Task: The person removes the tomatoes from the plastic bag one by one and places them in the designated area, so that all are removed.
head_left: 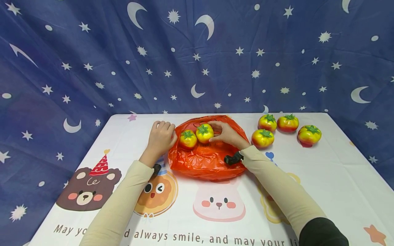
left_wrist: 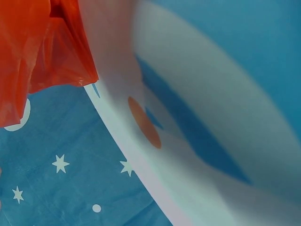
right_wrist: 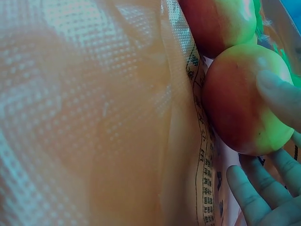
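Observation:
An orange-red plastic bag (head_left: 203, 160) lies spread on the table, its mouth wide. Two yellow-and-red tomatoes with green leafy tops are inside, one on the left (head_left: 188, 139) and one beside it (head_left: 204, 133). My right hand (head_left: 226, 133) holds the second, thumb on one side and fingers curled about the other; the right wrist view shows this tomato (right_wrist: 247, 101) against the first (right_wrist: 218, 23). With curled fingers, my left hand (head_left: 161, 136) grips the bag's left edge. The left wrist view shows hanging bag plastic (left_wrist: 56, 52), but not the fingers' hold.
Several more tomatoes stand right of the bag: one nearest it (head_left: 262, 138), two behind (head_left: 267, 123) (head_left: 287, 123) and one farther right (head_left: 309, 135). A white cartoon-printed cloth (head_left: 338, 191) covers the table. Behind hangs a blue star-patterned curtain (head_left: 234, 78).

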### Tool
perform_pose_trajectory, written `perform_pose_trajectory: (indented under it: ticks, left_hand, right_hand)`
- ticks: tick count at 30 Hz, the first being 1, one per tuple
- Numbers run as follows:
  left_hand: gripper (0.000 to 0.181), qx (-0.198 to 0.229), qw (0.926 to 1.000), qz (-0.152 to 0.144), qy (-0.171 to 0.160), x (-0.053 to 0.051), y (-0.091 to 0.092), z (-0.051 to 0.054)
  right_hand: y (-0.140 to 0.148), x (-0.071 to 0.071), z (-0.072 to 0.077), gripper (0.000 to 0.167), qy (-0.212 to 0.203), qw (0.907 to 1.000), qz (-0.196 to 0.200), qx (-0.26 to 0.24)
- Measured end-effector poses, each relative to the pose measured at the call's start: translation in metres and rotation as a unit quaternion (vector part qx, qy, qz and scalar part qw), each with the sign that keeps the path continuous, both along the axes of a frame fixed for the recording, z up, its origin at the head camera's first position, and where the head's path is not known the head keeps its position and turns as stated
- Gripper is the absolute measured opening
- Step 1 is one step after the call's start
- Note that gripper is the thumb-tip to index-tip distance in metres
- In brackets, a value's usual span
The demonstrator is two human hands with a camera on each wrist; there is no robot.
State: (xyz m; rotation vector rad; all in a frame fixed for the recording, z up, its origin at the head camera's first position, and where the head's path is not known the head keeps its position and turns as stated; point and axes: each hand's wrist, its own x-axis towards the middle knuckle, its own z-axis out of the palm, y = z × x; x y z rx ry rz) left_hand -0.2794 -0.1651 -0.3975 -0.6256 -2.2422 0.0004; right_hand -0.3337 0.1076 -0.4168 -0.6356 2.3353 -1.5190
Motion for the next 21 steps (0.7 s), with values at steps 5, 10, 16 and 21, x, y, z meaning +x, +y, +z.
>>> perform_pose_trajectory:
  ticks: [5,10,16,21]
  left_hand:
    - [0.011,0.001,1.0,-0.001,0.002,0.0007,0.0006,0.0005]
    - [0.011,0.003,1.0,0.0,-0.003,0.0009,0.0007,0.0008]
    - [0.011,0.0,0.9999,0.003,-0.01,0.0004,0.0005,0.0003]
    - [0.012,-0.001,1.0,0.004,-0.006,0.0002,0.0002,0.0001]
  right_hand:
    - [0.0005,0.0003,-0.0013,0.074,-0.01,0.9999,0.002,-0.009]
    - [0.0011,0.0013,-0.0017,0.073,-0.007,0.9999,0.003,-0.016]
    - [0.0028,0.0023,-0.0014,0.072,0.012,0.9999,0.004,-0.007]
    - [0.0043,0.0039,0.0011,0.071,0.013,0.9999,0.005,-0.009]
